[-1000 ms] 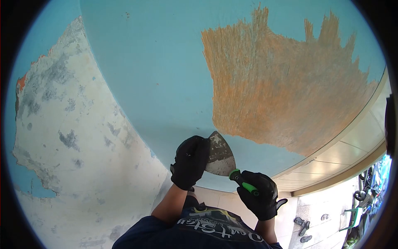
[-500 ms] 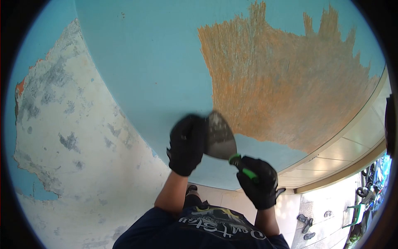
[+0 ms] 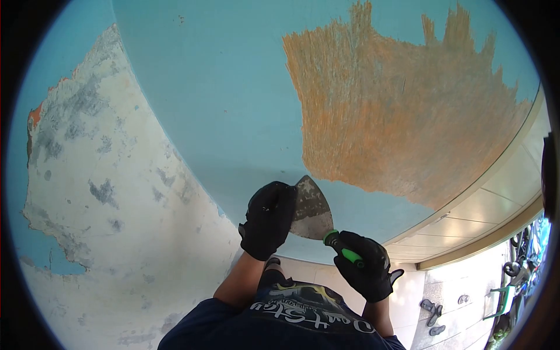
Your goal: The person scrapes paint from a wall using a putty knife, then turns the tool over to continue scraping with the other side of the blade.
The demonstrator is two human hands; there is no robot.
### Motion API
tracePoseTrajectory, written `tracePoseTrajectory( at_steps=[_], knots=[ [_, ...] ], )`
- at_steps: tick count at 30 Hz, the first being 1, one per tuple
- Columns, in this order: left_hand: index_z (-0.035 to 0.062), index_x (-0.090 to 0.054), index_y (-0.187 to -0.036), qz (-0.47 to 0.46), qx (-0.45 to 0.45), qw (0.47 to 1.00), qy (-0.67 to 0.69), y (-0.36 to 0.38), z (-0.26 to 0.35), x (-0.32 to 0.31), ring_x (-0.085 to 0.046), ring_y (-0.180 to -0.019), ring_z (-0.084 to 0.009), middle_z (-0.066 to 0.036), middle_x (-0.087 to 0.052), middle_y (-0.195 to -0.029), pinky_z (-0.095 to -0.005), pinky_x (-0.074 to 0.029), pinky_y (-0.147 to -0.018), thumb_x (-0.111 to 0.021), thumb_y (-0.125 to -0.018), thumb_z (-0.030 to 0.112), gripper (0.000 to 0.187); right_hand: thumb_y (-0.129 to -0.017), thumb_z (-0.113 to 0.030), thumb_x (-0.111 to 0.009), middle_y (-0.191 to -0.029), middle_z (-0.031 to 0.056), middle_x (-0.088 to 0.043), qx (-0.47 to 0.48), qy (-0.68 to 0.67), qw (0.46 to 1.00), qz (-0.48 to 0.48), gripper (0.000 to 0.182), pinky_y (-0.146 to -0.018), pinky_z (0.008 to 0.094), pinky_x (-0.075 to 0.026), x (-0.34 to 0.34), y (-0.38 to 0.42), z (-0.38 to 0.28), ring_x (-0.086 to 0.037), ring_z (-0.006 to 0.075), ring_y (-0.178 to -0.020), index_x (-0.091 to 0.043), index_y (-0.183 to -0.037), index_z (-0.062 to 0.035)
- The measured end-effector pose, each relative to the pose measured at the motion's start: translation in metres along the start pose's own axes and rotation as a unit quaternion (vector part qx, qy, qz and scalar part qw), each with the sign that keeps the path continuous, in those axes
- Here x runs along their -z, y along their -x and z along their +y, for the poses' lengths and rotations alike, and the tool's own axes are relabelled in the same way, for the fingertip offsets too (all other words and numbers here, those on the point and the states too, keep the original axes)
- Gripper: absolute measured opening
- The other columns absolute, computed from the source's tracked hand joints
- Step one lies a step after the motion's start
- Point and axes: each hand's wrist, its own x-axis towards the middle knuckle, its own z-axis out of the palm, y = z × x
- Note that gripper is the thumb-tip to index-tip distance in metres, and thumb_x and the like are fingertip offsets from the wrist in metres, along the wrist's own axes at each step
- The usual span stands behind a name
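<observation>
A wide-bladed scraper with a smudged, paint-flecked metal blade and a green-and-black handle is held between my hands, in front of the blue wall. My right hand, in a black glove, is closed around the handle. At the blade's left edge, my left hand, gloved in black too, has its fingers closed against the metal; its fingertips are partly hidden. Beyond the blade tip lies a large bare orange-brown patch where the blue paint is gone.
To the left, an adjoining wall shows a white and grey patch with ragged blue edges. A beige trim curves along the right. Sandals, a green stool and parked motorbikes are at lower right.
Both hands and the scraper have come lower, toward my body, and the blade tip has moved away from the orange-brown patch's edge. My view has shifted slightly.
</observation>
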Motion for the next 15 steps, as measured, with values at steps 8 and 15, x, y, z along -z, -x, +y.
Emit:
tracePoseTrajectory(
  at_steps=[8,15],
  knots=[
    [0.0016,-0.061,-0.084,0.007,-0.078,0.997,-0.017,-0.012,0.002,-0.005,-0.048,-0.067,-0.0064,0.001,-0.054,-0.072,-0.0278,-0.042,-0.062,-0.059,-0.1,0.009,0.017,-0.074,0.0,-0.08,-0.108,0.0168,-0.074,0.007,-0.009,1.0,0.01,0.046,-0.082,0.0382,-0.059,0.005,-0.01,-0.008,-0.074,0.0312,-0.096,-0.067,-0.119,-0.0016],
    [-0.0024,-0.061,-0.086,0.014,-0.061,0.998,0.003,-0.011,0.002,-0.005,-0.056,-0.07,-0.0118,-0.006,-0.061,-0.076,-0.0291,-0.048,-0.067,-0.063,-0.096,0.004,0.012,-0.074,0.0,-0.081,-0.11,0.0168,-0.074,0.015,-0.013,1.0,0.01,0.047,-0.083,0.0385,-0.059,0.006,-0.01,-0.002,-0.074,0.0308,-0.096,-0.067,-0.119,-0.001]
  ],
)
